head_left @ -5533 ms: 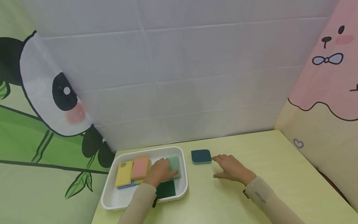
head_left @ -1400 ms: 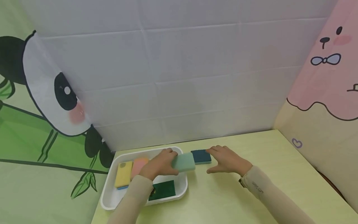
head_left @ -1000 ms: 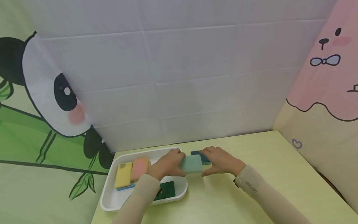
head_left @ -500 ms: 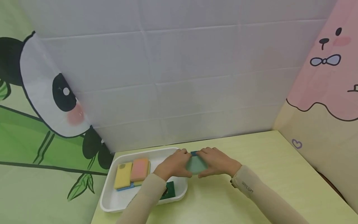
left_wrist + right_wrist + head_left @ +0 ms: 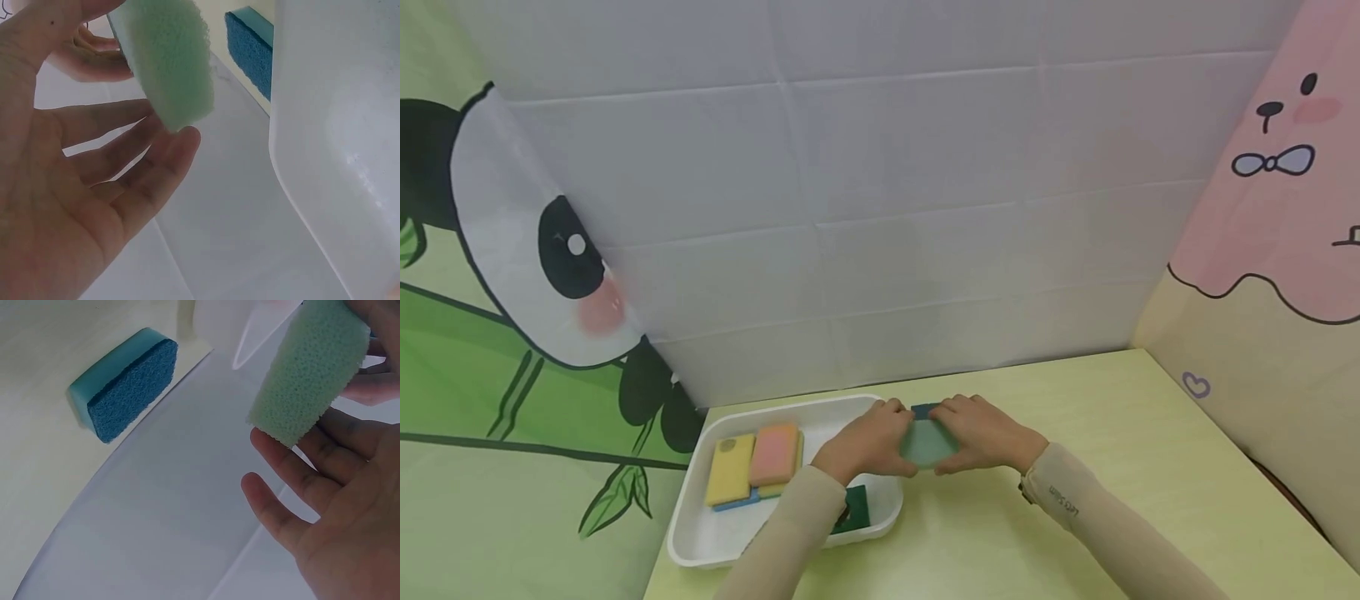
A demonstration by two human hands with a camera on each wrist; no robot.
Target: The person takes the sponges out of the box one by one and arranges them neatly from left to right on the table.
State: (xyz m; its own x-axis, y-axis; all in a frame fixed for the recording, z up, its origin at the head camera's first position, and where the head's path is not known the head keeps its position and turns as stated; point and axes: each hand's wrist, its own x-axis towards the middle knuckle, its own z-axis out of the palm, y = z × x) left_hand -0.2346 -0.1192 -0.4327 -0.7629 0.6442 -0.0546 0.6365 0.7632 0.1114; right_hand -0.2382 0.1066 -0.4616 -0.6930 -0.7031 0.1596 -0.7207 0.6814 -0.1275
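Between both hands a light green sponge [image 5: 928, 446] is held up, just right of the white tray. My left hand [image 5: 865, 442] grips its left side, thumb and fingers on opposite edges. On the other side my right hand [image 5: 988, 437] pinches it in the same manner. The right wrist view shows the sponge's porous side [image 5: 312, 372] with fingertips against its lower end. Behind it in the head view, a teal sponge with a dark blue scouring face [image 5: 921, 411] lies on the table, mostly hidden by the held sponge and right hand.
The white tray [image 5: 688, 554] stands at left on the pale yellow table [image 5: 1075, 392]. Inside are a yellow sponge [image 5: 730, 471], a pink and orange sponge [image 5: 775, 454] and a dark green piece [image 5: 859, 508], partly behind the left sleeve. A white sheet [image 5: 925, 167] hangs behind.
The left hand has lifted the light green sponge out of the tray and carried it right. The right hand has moved left and taken its other side. Little differs over the last half second.
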